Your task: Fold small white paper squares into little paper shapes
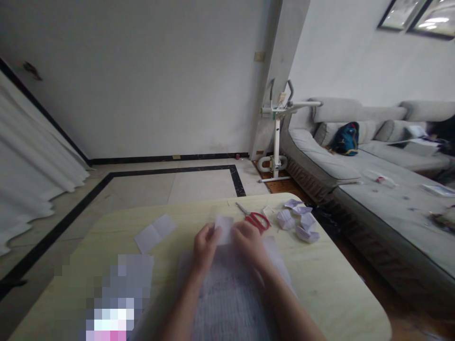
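Between my two hands is a small white piece of paper (224, 232), held up a little over the table. My left hand (206, 244) pinches its left edge with thumb and fingers. On the paper's right edge, my right hand (248, 240) is closed, slightly smeared by motion. Beneath both forearms lies a large printed or written sheet (227, 293). Just beyond my right hand rest red-handled scissors (258, 220), blades pointing away to the left. A creased white paper (154, 233) lies flat to the left of my hands.
Several folded paper pieces (302, 220) sit at the table's far right. A pixelated patch (121, 293) covers something at the near left. Beyond the wooden table (337, 284) stand a grey sofa (320, 161) on the right and a white exercise machine (276, 137).
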Available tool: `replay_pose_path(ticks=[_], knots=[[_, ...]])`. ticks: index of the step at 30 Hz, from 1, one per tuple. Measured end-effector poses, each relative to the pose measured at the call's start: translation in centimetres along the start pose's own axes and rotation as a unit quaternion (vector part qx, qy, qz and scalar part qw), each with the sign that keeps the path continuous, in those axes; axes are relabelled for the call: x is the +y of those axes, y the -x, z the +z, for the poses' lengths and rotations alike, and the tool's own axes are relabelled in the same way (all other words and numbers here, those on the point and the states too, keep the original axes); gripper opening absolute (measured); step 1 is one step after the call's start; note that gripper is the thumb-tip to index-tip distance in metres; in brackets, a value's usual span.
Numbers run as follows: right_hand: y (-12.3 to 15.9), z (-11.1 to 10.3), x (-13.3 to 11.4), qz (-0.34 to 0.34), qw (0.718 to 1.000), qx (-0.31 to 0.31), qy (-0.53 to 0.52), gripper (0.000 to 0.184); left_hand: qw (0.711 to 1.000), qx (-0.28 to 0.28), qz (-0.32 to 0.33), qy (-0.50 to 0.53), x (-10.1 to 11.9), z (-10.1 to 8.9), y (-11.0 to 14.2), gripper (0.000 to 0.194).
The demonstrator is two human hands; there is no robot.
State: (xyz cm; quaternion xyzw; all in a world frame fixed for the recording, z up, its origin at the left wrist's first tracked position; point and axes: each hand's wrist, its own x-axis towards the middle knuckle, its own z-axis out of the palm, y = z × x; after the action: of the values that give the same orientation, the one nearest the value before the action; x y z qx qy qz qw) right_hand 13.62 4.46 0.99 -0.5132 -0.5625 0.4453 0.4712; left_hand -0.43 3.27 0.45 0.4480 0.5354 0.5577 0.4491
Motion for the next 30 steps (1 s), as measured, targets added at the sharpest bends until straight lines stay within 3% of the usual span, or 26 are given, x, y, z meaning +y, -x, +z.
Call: replay_pose_path(ticks=[8,14,17,20,22,26,30], knots=[[0.1,-0.1,-0.4,0.033,0.998,0.0,-0.057,0.011,1.0,0.003,0.003,0.002,-0.4,0.1,-0.2,0.023],[0.1,-0.3,-0.2,0.018,0.998,0.011,-0.058,0.006,0.999,0.002,-0.019,0.042,-0.3,0.1,-0.1,0.025],[-0.1,-0.4,0.3,0.0,0.998,0.012,-0.063,0.003,0.992,0.003,-0.041,0.123,-0.9,0.1,-0.3,0.023],[0.0,-0.4,0.6,-0.016,0.998,-0.001,-0.061,0.004,0.971,-0.001,-0.107,0.212,-1.2,0.1,-0.6,0.033],[0.1,-0.4,0.6,-0.022,0.999,-0.003,-0.048,0.006,0.978,-0.022,-0.106,0.18,-1.0,0.0,-0.5,0.035],[0.2,-0.3,0.3,-0.036,0.999,0.001,-0.028,0.007,0.991,-0.113,-0.035,0.065,0.1,-0.4,0.0,0.03],[0.1,-0.3,0.5,-0.06,0.998,0.007,-0.028,0.008,0.98,-0.181,-0.058,0.062,0.6,-0.3,0.4,0.031]])
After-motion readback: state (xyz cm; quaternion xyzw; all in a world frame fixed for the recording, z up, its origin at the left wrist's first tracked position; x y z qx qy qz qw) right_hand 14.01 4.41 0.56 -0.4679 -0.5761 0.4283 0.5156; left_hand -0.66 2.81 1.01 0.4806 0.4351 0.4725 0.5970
